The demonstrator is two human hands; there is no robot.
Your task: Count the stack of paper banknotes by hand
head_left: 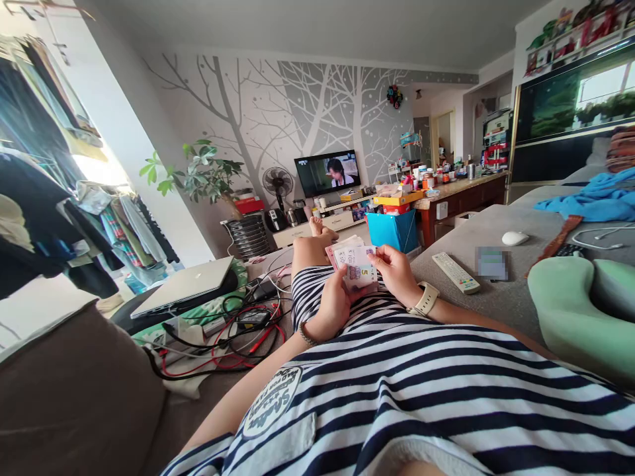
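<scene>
Both hands close on a small stack of cards (pixel 356 266). The left hand (pixel 331 305) is wrapped around its lower edge from beneath, with the thumb lying across the face. The right hand (pixel 397 270) pinches the upper right corner between thumb and fingertips, and neither hand has any slack in its fingers. The top card shows pink print too small to read. The stack is held upright over the lap of a person in a striped shirt (pixel 397 377), just left of a white remote control (pixel 455 272) that lies on the grey sofa (pixel 496 301). A pale watch (pixel 425 299) on the right wrist sits between the cards and the remote, and a thin bracelet (pixel 306 335) circles the left wrist, further left of it. Beyond the remote and to its right rests a white mouse (pixel 514 238). Further right again are white earphones (pixel 600 238) and a crumpled blue cloth (pixel 595 198). Nearer the camera than the remote, on its right, bulges a green cushion (pixel 570 311). Well to the left of the remote, past the person's legs, a closed silver laptop (pixel 184 284) lies above a tangle of red and black cables (pixel 233 337). Far behind the remote, against a wall painted with grey trees, a television (pixel 327 172) is switched on, with a standing fan (pixel 278 182) and a leafy plant (pixel 201 173) to its left. A blue box (pixel 393 230) stands on the floor between the remote and the television. Clothes (pixel 40 198) hang at the far left edge of the room.
</scene>
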